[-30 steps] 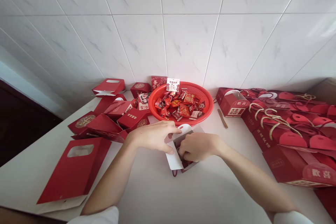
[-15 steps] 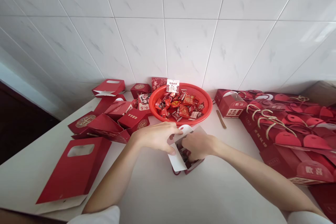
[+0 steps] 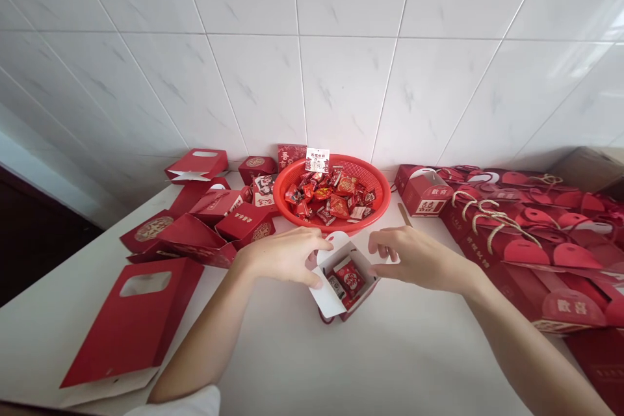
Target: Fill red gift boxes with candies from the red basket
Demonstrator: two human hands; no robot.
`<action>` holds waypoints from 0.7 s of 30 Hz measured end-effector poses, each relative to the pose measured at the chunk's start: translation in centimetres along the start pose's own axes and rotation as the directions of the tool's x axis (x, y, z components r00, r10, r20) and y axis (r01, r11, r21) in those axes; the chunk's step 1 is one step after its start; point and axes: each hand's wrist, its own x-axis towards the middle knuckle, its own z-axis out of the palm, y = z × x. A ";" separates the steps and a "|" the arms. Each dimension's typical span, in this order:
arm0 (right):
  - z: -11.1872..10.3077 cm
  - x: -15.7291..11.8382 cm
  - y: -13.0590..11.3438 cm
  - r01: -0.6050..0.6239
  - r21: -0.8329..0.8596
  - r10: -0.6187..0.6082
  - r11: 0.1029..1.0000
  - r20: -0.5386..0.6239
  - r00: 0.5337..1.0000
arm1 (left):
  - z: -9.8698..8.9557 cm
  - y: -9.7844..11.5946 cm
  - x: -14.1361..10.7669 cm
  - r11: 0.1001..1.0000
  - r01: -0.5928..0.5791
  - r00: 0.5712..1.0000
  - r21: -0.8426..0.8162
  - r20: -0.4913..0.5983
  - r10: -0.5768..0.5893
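Observation:
A small red candy box (image 3: 327,299) with white insides stands on the table with its flaps up. Inside it lie red-wrapped candies (image 3: 350,277) and a small pale packet. My left hand (image 3: 283,257) holds the box by its left and back flaps, thumb over the edge. At the box's right side is my right hand (image 3: 422,259), fingers apart and curved, with nothing in it; its thumb tip is at the right rim, and I cannot tell whether it touches. Just behind the box sits a red plastic basket (image 3: 285,198) of wrapped candies with a white card at its back.
Flat and folded red boxes (image 3: 131,318) lie at the left. Rows of finished-looking red boxes (image 3: 531,273) with rope handles fill the right. A thin brown stick (image 3: 403,213) lies beside the basket. A white tiled wall (image 3: 341,91) closes off the back.
My right hand has come out of the box and moved right, its fingers now apart. The box's candies are now visible. My left hand stays on the flaps.

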 end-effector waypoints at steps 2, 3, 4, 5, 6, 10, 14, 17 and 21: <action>0.6 -0.9 1.1 0.021 0.064 -0.019 0.998 -0.027 0.999 | -0.1 0.1 -0.2 1.000 0.019 1.000 -0.005 0.025 -0.019; 1.0 -1.2 1.7 0.050 0.103 -0.046 0.993 -0.038 0.998 | -0.1 0.1 -0.3 1.000 0.017 1.000 -0.014 0.026 -0.016; 1.3 -1.5 2.3 0.091 0.148 -0.085 0.985 -0.042 0.995 | -0.2 0.2 -0.4 1.000 0.012 1.000 -0.022 0.022 -0.011; 1.5 -1.7 2.8 0.138 0.194 -0.132 0.971 -0.044 0.990 | -0.2 0.2 -0.5 0.999 0.006 1.000 -0.034 0.014 -0.006; 1.8 -1.9 3.2 0.181 0.233 -0.173 0.956 -0.054 0.983 | -0.2 0.2 -0.6 0.999 0.003 1.000 -0.048 0.001 -0.003; 3.2 -2.1 4.2 0.211 0.276 -0.158 0.938 -0.204 0.966 | -0.3 0.1 -1.0 0.997 0.005 1.000 -0.079 -0.020 -0.006; 5.0 -1.5 3.7 0.249 0.287 -0.141 0.925 -0.351 0.926 | -0.1 0.2 -1.0 0.998 -0.015 1.000 -0.062 -0.023 0.014; 6.1 -1.1 3.1 0.353 0.338 -0.215 0.872 -0.384 0.898 | 0.4 0.6 -0.4 0.998 -0.010 0.997 -0.055 -0.080 0.006; 7.1 -1.1 2.6 0.417 0.357 -0.283 0.836 -0.371 0.885 | 1.3 1.2 0.8 0.999 0.038 0.992 -0.025 -0.121 -0.040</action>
